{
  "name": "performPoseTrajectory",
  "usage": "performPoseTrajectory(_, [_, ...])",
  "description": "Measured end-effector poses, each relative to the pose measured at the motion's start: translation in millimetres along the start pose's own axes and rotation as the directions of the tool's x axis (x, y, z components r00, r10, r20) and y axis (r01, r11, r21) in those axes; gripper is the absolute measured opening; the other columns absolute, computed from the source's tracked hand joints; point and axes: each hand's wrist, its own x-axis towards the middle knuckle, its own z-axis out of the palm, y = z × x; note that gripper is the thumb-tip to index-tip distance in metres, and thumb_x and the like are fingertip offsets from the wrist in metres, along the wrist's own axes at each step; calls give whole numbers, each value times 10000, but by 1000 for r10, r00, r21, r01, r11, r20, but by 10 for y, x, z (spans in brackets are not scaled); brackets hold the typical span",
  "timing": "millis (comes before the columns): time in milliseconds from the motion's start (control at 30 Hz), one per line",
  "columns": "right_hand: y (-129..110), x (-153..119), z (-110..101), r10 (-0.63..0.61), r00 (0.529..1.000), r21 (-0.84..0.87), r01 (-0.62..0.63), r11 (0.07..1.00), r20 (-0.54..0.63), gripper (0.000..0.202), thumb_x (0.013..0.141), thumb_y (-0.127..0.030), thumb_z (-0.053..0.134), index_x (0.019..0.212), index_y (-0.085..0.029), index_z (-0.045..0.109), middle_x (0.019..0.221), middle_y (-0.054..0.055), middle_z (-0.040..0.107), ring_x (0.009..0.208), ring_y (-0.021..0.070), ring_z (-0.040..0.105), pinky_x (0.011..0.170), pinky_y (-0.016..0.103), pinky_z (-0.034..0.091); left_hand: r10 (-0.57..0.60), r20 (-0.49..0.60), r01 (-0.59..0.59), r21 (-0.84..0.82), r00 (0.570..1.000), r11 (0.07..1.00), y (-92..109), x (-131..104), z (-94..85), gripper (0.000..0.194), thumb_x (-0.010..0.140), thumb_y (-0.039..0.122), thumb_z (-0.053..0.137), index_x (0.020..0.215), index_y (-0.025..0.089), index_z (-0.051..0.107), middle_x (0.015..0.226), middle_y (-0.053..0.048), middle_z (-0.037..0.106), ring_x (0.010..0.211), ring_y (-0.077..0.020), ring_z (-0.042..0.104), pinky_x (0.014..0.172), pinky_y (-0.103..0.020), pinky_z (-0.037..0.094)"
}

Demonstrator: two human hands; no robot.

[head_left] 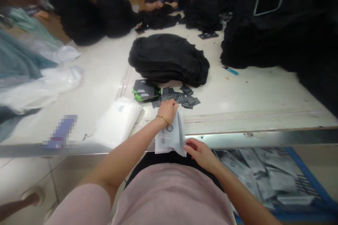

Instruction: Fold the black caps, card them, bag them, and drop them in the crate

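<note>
Left hand (pixel 168 109) and right hand (pixel 198 150) pinch a creased, rectangular pale plastic pouch (pixel 170 139).

No word can be read with certainty; the pale grey plastic bag (pixel 170 137) bears a round dark emblem and large sideways letters, too blurred to spell; the stacked black rectangular cards with green edges (pixel 144 89) and small black rectangular tags (pixel 187 90) carry white print, likewise illegible.
</note>
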Motion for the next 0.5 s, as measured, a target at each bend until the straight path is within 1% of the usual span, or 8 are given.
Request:
performPoseTrajectory(67, [-45,-37,-142,-141,963,21,150,989,-230,317,720,-360,603,979,-178,588,916,42,671,800,175,613,662,282,511,168,-106,-180,-112,980,977,363,-140,-5,231,893,258,378,878,163,588,867,-55,637,870,-180,560,824,-315,412])
performPoseTrajectory(133, [-84,-113,-375,-184,877,23,216,976,-445,390,718,-388,610,1040,-173,571,975,53,667,887,207,605,786,350,496,347,-263,-400,-185,900,897,687,-291,-45,224,890,309,408,945,173,577,957,-57,622,963,-183,532,884,-328,390])
performPoseTrajectory(200, [-69,-309,-725,-122,766,53,199,979,-631,421,688,-415,635,1026,-169,587,946,59,678,872,232,616,811,409,491,444,-374,-532,-176,814,828,824,-396,-107,275,876,348,441,1071,180,539,1120,-74,575,1111,-203,462,967,-362,338])
performPoseTrajectory(267, [27,-653,-1166,4,613,141,176,974,-790,454,627,-419,680,1005,-180,603,947,69,681,866,260,630,823,464,489,460,-404,-554,-152,790,818,722,-435,-145,328,859,344,471,1144,183,500,1209,-84,528,1189,-218,403,1011,-387,300])
performPoseTrajectory(367, [376,-1301,-1818,90,323,156,184,970,-942,414,623,-410,680,995,-237,625,1131,84,623,1057,292,569,943,459,422,368,-360,-440,-142,858,887,268,-445,-109,276,848,287,473,1094,175,528,1154,-89,556,1125,-215,463,984,-387,342])
performPoseTrajectory(400, [557,-1493,-1984,72,261,115,156,981,-963,404,639,-411,675,1013,-270,617,1201,77,586,1109,286,538,973,428,402,326,-342,-388,-130,881,913,101,-458,-77,252,844,279,469,1061,177,544,1133,-89,564,1102,-218,479,973,-393,356])
performPoseTrajectory(467, [1000,-1762,-2182,48,237,62,49,997,-970,358,681,-444,626,1015,-319,596,1214,84,574,1115,278,536,947,394,428,261,-313,-303,-97,913,948,-171,-513,-4,225,835,274,466,1014,184,566,1116,-87,570,1084,-227,493,961,-408,369])
performPoseTrajectory(500, [1247,-1830,-2209,65,237,61,-22,998,-969,312,688,-463,601,962,-314,595,1133,105,614,1046,287,580,876,404,478,244,-300,-279,-80,922,957,-263,-547,29,222,831,275,465,1005,187,571,1118,-87,568,1085,-231,493,961,-416,369])
